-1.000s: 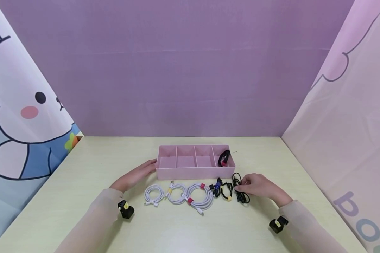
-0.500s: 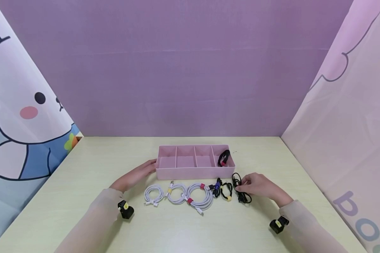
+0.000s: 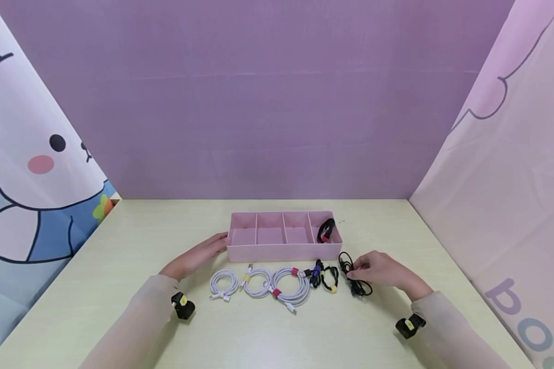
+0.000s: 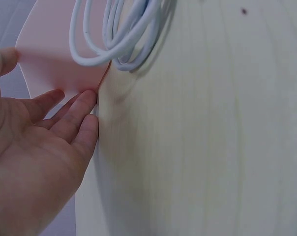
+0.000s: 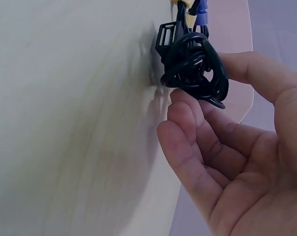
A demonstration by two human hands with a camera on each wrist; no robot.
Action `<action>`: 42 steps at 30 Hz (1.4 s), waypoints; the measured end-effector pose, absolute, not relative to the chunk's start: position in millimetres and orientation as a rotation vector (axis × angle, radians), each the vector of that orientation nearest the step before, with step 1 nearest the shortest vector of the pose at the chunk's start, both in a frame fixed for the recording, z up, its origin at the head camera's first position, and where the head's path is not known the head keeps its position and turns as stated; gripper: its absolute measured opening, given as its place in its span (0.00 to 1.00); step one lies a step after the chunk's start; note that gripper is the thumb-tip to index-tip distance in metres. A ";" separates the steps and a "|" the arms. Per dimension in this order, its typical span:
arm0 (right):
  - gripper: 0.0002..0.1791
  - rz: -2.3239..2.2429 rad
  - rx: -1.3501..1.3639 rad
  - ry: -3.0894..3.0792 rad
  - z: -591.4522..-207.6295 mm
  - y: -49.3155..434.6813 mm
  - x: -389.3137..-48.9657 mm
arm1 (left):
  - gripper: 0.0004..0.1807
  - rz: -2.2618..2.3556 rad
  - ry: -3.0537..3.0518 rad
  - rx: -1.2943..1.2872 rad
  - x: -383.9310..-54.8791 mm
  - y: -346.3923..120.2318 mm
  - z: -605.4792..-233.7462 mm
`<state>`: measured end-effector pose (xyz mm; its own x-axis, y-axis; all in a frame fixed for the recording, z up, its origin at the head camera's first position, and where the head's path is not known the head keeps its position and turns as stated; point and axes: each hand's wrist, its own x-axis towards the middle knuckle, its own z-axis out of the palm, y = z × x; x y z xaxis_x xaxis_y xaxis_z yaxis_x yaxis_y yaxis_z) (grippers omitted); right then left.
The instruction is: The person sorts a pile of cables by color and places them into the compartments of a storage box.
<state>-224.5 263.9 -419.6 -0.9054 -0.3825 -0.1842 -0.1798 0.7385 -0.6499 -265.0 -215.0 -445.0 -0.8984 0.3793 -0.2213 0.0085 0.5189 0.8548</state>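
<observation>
In the head view, the step in hand looks to be taking up or straightening a loosely coiled, thin black cable (image 3: 359, 287), right of the lower centre of the frame. The right hand (image 3: 382, 270) pinches its strands between thumb and fingers, a narrow grip. The left hand (image 3: 197, 256), left of the frame's centre, holds nothing; its outstretched fingers rest on the left end of a rectangular, four-compartment pink box (image 3: 283, 253). A black cable bundle with a red tie (image 3: 325, 229) lies in the box's rightmost compartment. In my judgement, the next move calls for gathering the loose loops under the pinch, clear of a small black cable with a yellow tie (image 3: 336, 275) just to the left.

Against the frame a second earlier, the coil's lower end has swung rightward and the right hand has shifted slightly right; the left hand and box look much the same.

In the left wrist view, the fingertips touch the box's smooth wall at upper left, beside hanging loops of white cable (image 4: 87, 59).

In the right wrist view, the black coil bunches at upper centre, a rectangular connector (image 5: 166, 38) poking out; thumb and fingers lie against its loops.
</observation>
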 end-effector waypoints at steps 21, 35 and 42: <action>0.16 -0.943 -0.474 2.666 -404.9 267.1 -223.5 | 0.44 1.341 2.376 0.329 -263.6 -214.6 -442.9; 0.13 -0.960 -0.515 2.677 -398.0 265.0 -222.4 | 0.43 1.337 2.383 0.332 -262.7 -215.1 -443.0; 0.13 -0.958 -0.527 2.686 -392.9 265.0 -221.9 | 0.43 1.336 2.383 0.332 -262.5 -215.0 -443.0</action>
<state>-221.9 265.0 -392.9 -0.9058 -0.4109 -0.1033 -0.2528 0.7198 -0.6466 -262.5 -215.0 -443.0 -0.8970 0.3853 -0.2164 0.0165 0.5186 0.8549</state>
